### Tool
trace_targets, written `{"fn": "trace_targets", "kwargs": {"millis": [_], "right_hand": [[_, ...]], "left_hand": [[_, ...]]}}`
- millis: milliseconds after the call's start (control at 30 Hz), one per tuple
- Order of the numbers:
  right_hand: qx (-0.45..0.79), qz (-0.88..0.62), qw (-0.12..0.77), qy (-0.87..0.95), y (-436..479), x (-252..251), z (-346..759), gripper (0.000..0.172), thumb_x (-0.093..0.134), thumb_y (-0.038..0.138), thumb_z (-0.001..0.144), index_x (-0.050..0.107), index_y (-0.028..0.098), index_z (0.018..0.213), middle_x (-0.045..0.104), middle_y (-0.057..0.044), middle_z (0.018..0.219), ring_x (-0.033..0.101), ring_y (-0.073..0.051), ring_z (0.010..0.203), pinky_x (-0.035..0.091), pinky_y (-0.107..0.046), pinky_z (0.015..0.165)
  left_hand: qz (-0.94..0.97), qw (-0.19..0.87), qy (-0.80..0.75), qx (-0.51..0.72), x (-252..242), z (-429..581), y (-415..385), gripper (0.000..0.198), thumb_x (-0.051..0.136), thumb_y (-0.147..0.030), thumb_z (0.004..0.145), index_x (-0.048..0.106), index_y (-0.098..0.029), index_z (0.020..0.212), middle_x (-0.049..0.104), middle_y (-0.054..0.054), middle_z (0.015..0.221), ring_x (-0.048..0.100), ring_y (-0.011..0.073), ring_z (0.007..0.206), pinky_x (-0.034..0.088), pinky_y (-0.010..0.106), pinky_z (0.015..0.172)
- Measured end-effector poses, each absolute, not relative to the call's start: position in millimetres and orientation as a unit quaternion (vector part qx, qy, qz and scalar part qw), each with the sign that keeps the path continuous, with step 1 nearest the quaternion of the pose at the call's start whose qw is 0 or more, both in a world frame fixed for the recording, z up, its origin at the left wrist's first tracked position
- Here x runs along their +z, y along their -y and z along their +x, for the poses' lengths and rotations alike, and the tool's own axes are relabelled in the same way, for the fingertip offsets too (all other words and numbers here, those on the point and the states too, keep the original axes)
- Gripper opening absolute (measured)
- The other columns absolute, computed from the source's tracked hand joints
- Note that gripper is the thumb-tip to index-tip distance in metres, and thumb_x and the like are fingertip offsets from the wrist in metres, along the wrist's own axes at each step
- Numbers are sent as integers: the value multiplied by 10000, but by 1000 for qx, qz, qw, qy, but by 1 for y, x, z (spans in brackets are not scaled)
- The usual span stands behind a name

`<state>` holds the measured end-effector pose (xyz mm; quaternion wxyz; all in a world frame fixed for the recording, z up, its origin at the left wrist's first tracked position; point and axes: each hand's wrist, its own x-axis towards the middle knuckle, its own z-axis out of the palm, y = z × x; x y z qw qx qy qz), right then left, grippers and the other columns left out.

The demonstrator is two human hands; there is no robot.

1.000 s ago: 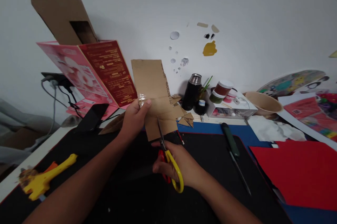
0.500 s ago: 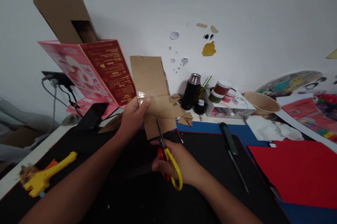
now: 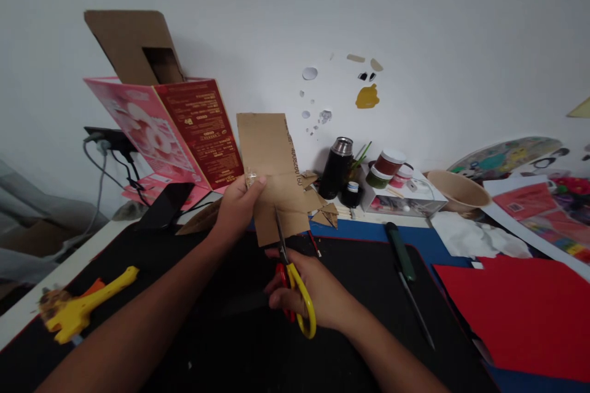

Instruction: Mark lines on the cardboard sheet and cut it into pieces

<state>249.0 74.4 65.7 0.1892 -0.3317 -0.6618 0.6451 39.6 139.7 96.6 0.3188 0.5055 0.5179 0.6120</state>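
My left hand [image 3: 237,207] pinches the left edge of a brown cardboard strip [image 3: 271,165], holding it upright above the black mat [image 3: 193,344]. My right hand [image 3: 313,291] grips scissors [image 3: 290,276] with red and yellow handles. Their blades point up into the strip's lower edge, partway into the cardboard. Small cardboard offcuts [image 3: 327,211] lie just behind the strip.
A pink and red box [image 3: 175,134] with a raised brown flap stands at the back left. A yellow tool [image 3: 83,307] lies at the left, a screwdriver [image 3: 408,270] right of my hand. A black flask [image 3: 336,165], paint jars [image 3: 389,165], a bowl [image 3: 458,190] and red paper [image 3: 520,313] fill the right.
The view has tilted up slightly, so everything sits a little lower in frame. My hands, the cardboard and the scissors keep nearly the same pose.
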Motion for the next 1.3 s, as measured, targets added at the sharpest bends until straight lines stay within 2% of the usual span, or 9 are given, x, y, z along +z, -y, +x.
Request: {"fn": "trace_targets", "kwargs": {"millis": [233, 367, 467, 533, 633, 767, 933, 1300], "right_hand": [[677, -314, 172, 643, -75, 63, 250, 845, 865, 313, 805, 502, 262, 1567, 787, -28, 965, 722, -189, 699, 563, -300, 631], [669, -302, 169, 658, -76, 67, 254, 843, 833, 321, 834, 478, 237, 1594, 790, -69, 1045, 755, -223, 833, 581, -341, 718], [650, -286, 178, 681, -76, 67, 256, 811, 815, 407, 879, 482, 212, 1592, 793, -98, 1081, 762, -245, 914, 583, -364, 777], [639, -288, 192, 687, -74, 63, 255, 757, 773, 500, 930, 497, 208, 1573, 789, -98, 1061, 767, -239, 876, 582, -350, 742], [633, -315, 209, 675, -72, 55, 250, 692, 690, 609, 984, 535, 214, 1531, 769, -66, 956, 743, -191, 676, 557, -299, 605], [636, -351, 230, 647, -70, 50, 243, 669, 664, 645, 981, 589, 192, 1468, 714, -6, 797, 643, -132, 486, 502, -247, 484], [633, -368, 242, 636, -69, 48, 239, 608, 651, 617, 977, 637, 184, 1403, 650, 36, 680, 610, -131, 437, 468, -227, 431], [618, -363, 248, 652, -67, 51, 239, 640, 613, 661, 982, 650, 162, 1382, 645, 30, 665, 606, -131, 429, 469, -236, 436]], "left_hand": [[533, 268, -532, 600, 104, 40, -135, 348, 665, -570, 895, 663, -228, 833, 729, 37, 857, 658, 227, 803, 510, 300, 657], [535, 284, -524, 599, 104, 40, -135, 323, 640, -546, 903, 664, -225, 877, 718, 29, 850, 651, 219, 800, 502, 294, 660], [537, 288, -526, 594, 104, 41, -136, 324, 629, -547, 906, 648, -225, 876, 703, 25, 829, 641, 218, 791, 502, 300, 665], [538, 279, -531, 592, 104, 41, -136, 328, 626, -550, 901, 637, -226, 853, 694, 18, 815, 633, 214, 773, 501, 305, 676], [540, 258, -536, 596, 105, 42, -136, 324, 627, -545, 892, 631, -227, 830, 683, 8, 796, 625, 210, 763, 497, 313, 706], [545, 259, -531, 596, 108, 43, -134, 334, 611, -555, 895, 629, -225, 843, 688, 9, 806, 634, 219, 789, 506, 324, 749], [556, 242, -544, 579, 111, 43, -132, 338, 590, -551, 905, 611, -221, 835, 706, 21, 854, 627, 221, 807, 500, 330, 764], [564, 259, -529, 579, 114, 43, -130, 304, 588, -525, 916, 634, -225, 893, 718, 23, 849, 665, 231, 835, 528, 332, 762]]}}
